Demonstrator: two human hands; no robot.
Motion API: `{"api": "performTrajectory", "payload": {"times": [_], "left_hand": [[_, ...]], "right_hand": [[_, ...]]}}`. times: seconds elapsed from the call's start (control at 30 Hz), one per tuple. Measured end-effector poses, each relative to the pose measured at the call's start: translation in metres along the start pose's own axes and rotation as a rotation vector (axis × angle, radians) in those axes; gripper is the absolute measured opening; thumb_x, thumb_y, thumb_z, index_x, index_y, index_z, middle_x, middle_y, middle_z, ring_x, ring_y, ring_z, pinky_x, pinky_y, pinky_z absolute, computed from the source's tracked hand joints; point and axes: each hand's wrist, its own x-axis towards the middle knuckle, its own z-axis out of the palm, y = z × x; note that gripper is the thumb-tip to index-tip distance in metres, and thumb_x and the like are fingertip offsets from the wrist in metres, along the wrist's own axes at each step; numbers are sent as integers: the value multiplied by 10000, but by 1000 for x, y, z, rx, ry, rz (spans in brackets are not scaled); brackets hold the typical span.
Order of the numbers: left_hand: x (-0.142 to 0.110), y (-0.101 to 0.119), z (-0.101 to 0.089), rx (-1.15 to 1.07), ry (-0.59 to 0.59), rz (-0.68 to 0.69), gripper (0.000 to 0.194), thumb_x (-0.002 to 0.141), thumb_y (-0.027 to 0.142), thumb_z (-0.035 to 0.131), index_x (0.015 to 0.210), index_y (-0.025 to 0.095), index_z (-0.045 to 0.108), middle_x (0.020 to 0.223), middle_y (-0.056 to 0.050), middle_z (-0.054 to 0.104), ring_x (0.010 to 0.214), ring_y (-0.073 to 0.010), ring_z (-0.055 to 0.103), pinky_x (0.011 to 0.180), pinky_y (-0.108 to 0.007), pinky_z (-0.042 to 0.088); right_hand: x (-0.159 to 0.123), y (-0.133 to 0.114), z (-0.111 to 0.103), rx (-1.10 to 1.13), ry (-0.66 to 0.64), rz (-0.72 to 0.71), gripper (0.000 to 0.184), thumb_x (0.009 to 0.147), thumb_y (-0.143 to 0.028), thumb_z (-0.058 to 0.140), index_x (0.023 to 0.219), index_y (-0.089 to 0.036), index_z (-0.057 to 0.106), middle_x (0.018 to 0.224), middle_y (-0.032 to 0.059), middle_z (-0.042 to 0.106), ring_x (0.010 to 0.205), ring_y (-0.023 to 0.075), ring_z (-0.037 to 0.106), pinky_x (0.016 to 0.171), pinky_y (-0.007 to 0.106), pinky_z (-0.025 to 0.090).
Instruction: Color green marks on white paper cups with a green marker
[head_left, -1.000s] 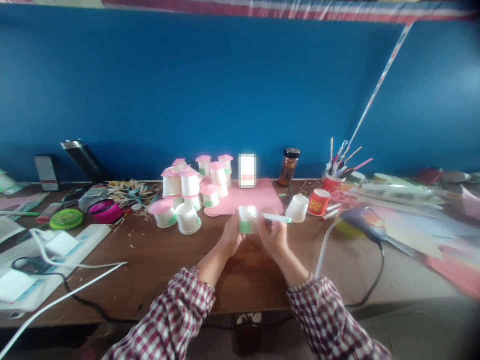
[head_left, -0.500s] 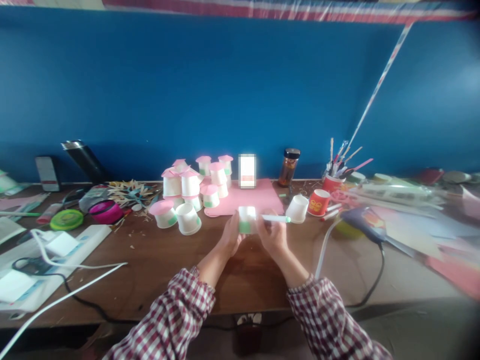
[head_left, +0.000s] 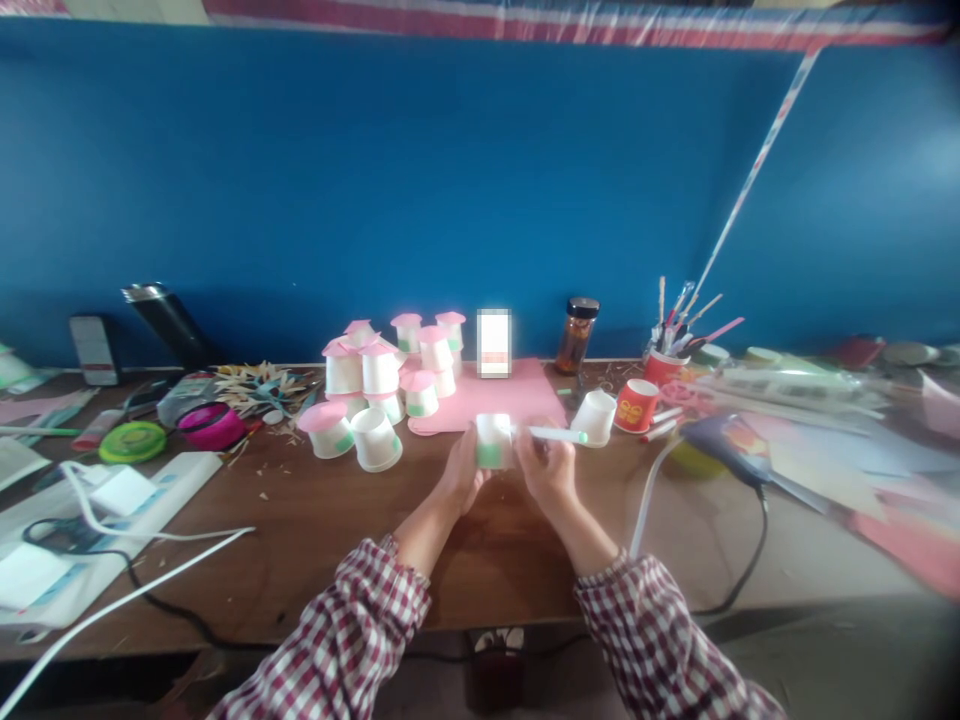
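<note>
My left hand [head_left: 463,470] is closed around the left side of a white paper cup [head_left: 493,430], which has a green patch low on its front. Between the fingers of my right hand [head_left: 549,470] lies a white marker [head_left: 553,434] with a pale green end pointing right. Its other end is at the cup's right edge; whether it touches cannot be made out. Left of my hands stands an upside-down white cup [head_left: 376,440]. A pink-topped cup [head_left: 325,430] is beside it, with several more pink-topped cups [head_left: 380,368] grouped behind.
Pink paper [head_left: 517,390] lies behind my hands. To the right are a white cup [head_left: 595,418], a red cup [head_left: 637,406], a glue gun [head_left: 727,447] with its cord and a dark-lidded bottle [head_left: 577,338]. A power strip [head_left: 176,495] with cables occupies the left.
The marker and my right hand have shifted slightly to the right relative to the cup. My left hand keeps its hold on the cup.
</note>
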Motion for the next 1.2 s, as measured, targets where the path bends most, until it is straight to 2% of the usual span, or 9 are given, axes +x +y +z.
{"api": "performTrajectory", "payload": {"times": [0.17, 0.33, 0.53, 1.2], "left_hand": [[-1, 0, -1, 30, -25, 10, 512, 771, 618, 522, 954, 152, 631, 756, -53, 651, 676, -165, 583, 606, -277, 418], [-2, 1, 1, 13, -34, 18, 537, 746, 632, 544, 928, 136, 642, 730, -60, 651, 700, -183, 598, 621, -288, 432], [-2, 1, 2, -42, -8, 3, 512, 741, 603, 577, 942, 136, 644, 845, -86, 687, 858, -227, 622, 743, -331, 459], [-1, 3, 2, -22, -6, -5, 462, 785, 565, 549, 1005, 168, 636, 963, -89, 690, 950, -248, 611, 809, -368, 469]], "right_hand": [[-2, 1, 1, 7, -36, -5, 179, 842, -307, 522, 796, -153, 600, 564, -21, 558, 452, 91, 487, 437, 186, 409], [-1, 1, 0, -2, -33, -13, 186, 845, -308, 516, 783, -153, 597, 558, -21, 555, 456, 92, 495, 441, 186, 410], [-1, -1, -1, 0, -9, -5, 195, 846, -308, 504, 755, -156, 586, 580, -12, 572, 462, 93, 509, 447, 188, 418], [2, -3, -4, 2, 10, 11, 171, 832, -293, 506, 736, -165, 566, 503, -34, 538, 421, 90, 484, 421, 182, 397]]}}
